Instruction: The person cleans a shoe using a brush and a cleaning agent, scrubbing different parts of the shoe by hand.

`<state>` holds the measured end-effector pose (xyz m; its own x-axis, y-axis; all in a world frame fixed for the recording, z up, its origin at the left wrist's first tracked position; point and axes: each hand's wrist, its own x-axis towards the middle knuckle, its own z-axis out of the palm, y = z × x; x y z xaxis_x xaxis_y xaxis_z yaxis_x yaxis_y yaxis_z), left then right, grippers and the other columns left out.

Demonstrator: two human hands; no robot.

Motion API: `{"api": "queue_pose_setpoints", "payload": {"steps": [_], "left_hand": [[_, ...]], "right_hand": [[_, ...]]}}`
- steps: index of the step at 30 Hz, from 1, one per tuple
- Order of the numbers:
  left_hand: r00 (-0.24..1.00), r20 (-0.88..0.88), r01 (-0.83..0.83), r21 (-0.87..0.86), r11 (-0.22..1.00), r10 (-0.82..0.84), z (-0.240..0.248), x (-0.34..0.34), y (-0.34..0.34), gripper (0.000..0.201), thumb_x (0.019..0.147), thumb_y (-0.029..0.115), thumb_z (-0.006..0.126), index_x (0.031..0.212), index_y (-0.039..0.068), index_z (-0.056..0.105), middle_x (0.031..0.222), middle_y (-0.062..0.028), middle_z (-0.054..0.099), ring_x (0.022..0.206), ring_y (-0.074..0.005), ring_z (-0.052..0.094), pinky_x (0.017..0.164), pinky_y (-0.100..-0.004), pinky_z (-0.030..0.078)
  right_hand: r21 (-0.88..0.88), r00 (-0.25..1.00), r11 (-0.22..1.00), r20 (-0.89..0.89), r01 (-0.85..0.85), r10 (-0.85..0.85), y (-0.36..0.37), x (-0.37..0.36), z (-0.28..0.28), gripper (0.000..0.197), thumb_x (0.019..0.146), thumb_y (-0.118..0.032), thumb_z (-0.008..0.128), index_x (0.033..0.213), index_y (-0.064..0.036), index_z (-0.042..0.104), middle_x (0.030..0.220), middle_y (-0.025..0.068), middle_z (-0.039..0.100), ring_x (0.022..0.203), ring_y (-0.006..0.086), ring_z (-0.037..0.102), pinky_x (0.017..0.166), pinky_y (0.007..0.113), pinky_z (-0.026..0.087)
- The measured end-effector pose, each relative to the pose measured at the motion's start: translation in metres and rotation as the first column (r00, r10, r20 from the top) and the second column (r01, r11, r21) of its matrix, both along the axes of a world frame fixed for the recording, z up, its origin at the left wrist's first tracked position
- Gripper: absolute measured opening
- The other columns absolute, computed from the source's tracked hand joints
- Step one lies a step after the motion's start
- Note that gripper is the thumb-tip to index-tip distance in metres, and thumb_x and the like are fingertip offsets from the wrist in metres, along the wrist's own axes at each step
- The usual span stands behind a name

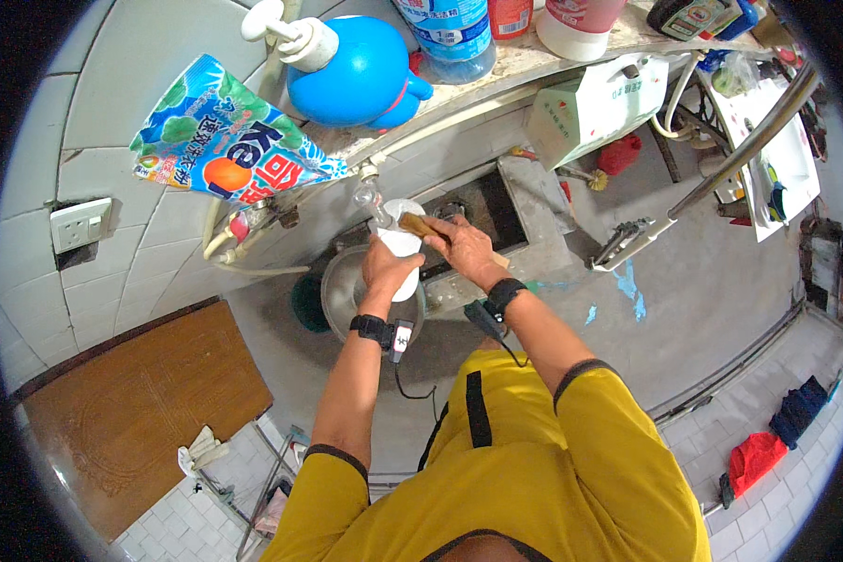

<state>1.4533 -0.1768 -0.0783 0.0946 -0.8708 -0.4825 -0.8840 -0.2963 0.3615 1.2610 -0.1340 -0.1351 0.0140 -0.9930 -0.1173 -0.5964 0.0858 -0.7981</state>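
Observation:
My left hand (385, 265) is wrapped around a white cup (400, 245), held over a round metal basin (342, 286). My right hand (461, 247) grips a wooden-handled brush (420, 225) whose end sits at the mouth of the cup. Both wrists carry black bands with small devices. A tap with a clear nozzle (369, 192) hangs just above the cup. A dark square drain pit (482, 208) lies right behind the hands.
A shelf above holds a blue round soap dispenser (356, 70), bottles and a colourful detergent bag (225, 140). A white carton (590, 110) hangs under the shelf. A wall socket (80, 225) is at left, a wooden door (131, 403) lower left, red cloth (754, 459) on tiles right.

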Motion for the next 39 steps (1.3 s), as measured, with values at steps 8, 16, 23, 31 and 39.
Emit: {"api": "queue_pose_setpoints", "payload": {"steps": [8, 16, 23, 31, 39], "left_hand": [[0.992, -0.033, 0.118, -0.131, 0.984, -0.123, -0.016, 0.035, 0.02, 0.101, 0.064, 0.036, 0.102, 0.143, 0.002, 0.05, 0.127, -0.0238, 0.075, 0.12, -0.042, 0.074, 0.101, -0.0505, 0.059], [0.988, -0.029, 0.15, -0.109, 0.983, -0.154, 0.0, 0.004, 0.044, 0.102, 0.069, 0.03, 0.095, 0.154, 0.007, 0.046, 0.131, -0.022, 0.075, 0.12, -0.0431, 0.073, 0.099, -0.0507, 0.059], [0.989, 0.01, 0.147, -0.073, 0.986, -0.147, -0.001, 0.006, 0.036, 0.098, 0.07, 0.035, 0.096, 0.15, 0.008, 0.048, 0.121, -0.0225, 0.078, 0.114, -0.0448, 0.075, 0.095, -0.0537, 0.059], [0.992, -0.063, 0.101, -0.103, 0.99, -0.108, -0.01, 0.008, 0.049, 0.112, 0.066, 0.035, 0.103, 0.158, 0.01, 0.045, 0.13, -0.0222, 0.076, 0.118, -0.0434, 0.074, 0.096, -0.0529, 0.06], [0.984, -0.015, 0.175, -0.117, 0.978, -0.177, 0.001, 0.002, 0.052, 0.101, 0.07, 0.034, 0.094, 0.157, 0.011, 0.047, 0.134, -0.0207, 0.074, 0.12, -0.0418, 0.074, 0.098, -0.0515, 0.06]], "right_hand": [[-0.016, 0.998, 0.999, 0.059, -0.033, 0.034, 0.032, 0.03, 0.015, 0.046, 0.106, -0.045, 0.07, 0.15, -0.0317, 0.07, 0.113, 0.019, 0.07, 0.099, 0.0398, 0.076, 0.085, 0.051, 0.062], [0.16, 0.976, 0.968, 0.072, 0.191, -0.205, -0.02, 0.005, -0.011, 0.045, 0.106, -0.044, 0.069, 0.145, -0.0229, 0.074, 0.119, 0.0248, 0.076, 0.112, 0.0427, 0.075, 0.096, 0.051, 0.06], [0.118, 0.991, 0.992, 0.124, 0.033, -0.047, 0.005, 0.043, 0.032, 0.044, 0.106, -0.043, 0.069, 0.146, -0.0244, 0.073, 0.113, 0.0244, 0.076, 0.109, 0.043, 0.075, 0.094, 0.05, 0.06], [0.297, 0.994, 0.95, 0.022, 0.099, -0.11, -0.006, 0.041, 0.02, 0.046, 0.107, -0.047, 0.066, 0.148, -0.0266, 0.072, 0.108, 0.0243, 0.077, 0.106, 0.0437, 0.075, 0.094, 0.051, 0.06], [0.3, 0.959, 0.924, 0.08, 0.236, -0.271, -0.018, 0.007, 0.002, 0.045, 0.107, -0.047, 0.067, 0.145, -0.0245, 0.073, 0.118, 0.028, 0.076, 0.108, 0.045, 0.076, 0.091, 0.053, 0.062]]}}
